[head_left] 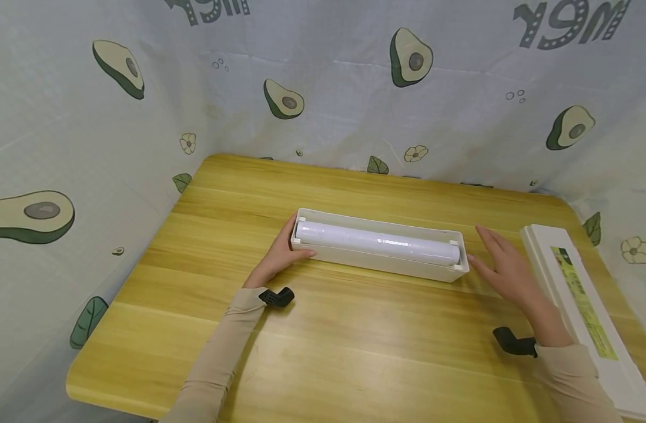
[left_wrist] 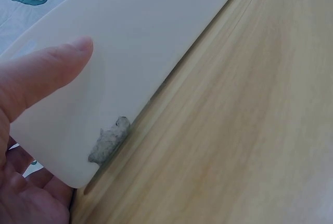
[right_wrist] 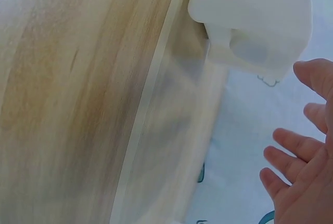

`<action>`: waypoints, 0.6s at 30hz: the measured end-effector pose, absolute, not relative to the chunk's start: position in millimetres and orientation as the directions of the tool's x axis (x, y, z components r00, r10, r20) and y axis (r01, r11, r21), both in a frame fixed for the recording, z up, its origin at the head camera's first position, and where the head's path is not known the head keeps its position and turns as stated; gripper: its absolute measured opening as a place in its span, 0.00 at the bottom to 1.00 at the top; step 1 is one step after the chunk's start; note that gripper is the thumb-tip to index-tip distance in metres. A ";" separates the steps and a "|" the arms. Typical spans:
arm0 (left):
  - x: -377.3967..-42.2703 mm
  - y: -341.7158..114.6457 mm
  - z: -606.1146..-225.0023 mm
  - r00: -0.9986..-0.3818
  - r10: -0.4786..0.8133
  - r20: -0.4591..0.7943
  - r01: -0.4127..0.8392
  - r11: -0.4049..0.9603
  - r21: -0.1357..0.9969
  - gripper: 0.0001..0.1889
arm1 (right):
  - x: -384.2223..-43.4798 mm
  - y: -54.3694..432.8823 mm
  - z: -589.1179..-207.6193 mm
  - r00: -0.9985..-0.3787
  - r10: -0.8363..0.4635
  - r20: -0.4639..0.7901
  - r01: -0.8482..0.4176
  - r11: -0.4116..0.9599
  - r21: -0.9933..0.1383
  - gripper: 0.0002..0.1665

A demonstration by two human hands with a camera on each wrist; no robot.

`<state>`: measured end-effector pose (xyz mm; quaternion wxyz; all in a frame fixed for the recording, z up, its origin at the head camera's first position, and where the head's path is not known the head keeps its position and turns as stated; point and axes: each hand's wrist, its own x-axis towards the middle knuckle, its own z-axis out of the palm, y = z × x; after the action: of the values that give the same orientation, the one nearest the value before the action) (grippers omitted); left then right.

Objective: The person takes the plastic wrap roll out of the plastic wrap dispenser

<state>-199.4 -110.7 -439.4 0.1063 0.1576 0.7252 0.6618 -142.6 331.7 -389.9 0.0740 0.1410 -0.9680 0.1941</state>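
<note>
A long white box [head_left: 381, 269] lies across the middle of the table with its top uncovered. Inside it rests a shiny white roll of plastic wrap [head_left: 378, 242], held between small end brackets. My left hand [head_left: 280, 252] grips the box's left end; the thumb [left_wrist: 57, 67] lies along the front face and the fingers go round the end, partly hidden. A grey, rough patch [left_wrist: 110, 140] shows low on that face in the left wrist view. Just off the box's right end, my right hand [head_left: 505, 267] is spread with nothing in it, its thumb [right_wrist: 315, 75] nearest the corner.
A long white lid [head_left: 547, 249] with a yellow-green label [head_left: 584, 302] lies along the table's right side, beside my right forearm. The wooden table [head_left: 354, 352] has rounded corners. A curtain [head_left: 344, 70] with avocado prints hangs behind and at both sides.
</note>
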 end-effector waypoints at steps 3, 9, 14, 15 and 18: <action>-199.3 -110.9 -439.7 -0.929 0.366 0.053 0.090 0.082 0.993 0.52 | -142.9 330.7 -389.1 -0.950 -0.243 0.196 -0.300 0.882 -0.364 0.40; -200.0 -111.8 -440.6 -0.931 0.363 0.051 0.089 0.087 0.992 0.52 | -144.6 325.8 -386.1 -0.944 -0.268 0.192 -0.323 0.869 -0.374 0.40; -200.4 -111.9 -441.0 -0.929 0.368 0.038 0.077 0.093 0.993 0.53 | -146.3 319.5 -384.7 -0.931 -0.302 0.204 -0.359 0.859 -0.365 0.39; -200.8 -111.7 -441.5 -0.929 0.368 0.038 0.077 0.093 0.993 0.53 | -146.7 318.3 -384.5 -0.928 -0.308 0.209 -0.366 0.857 -0.361 0.39; -204.0 -111.3 -447.4 -0.930 0.364 0.048 0.085 0.087 0.993 0.53 | -147.9 315.0 -384.2 -0.923 -0.319 0.216 -0.379 0.853 -0.360 0.39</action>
<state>-204.0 -111.3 -447.4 0.1059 0.1540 0.7296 0.6579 -147.9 315.0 -384.2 0.0741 0.1819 -0.9596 0.2016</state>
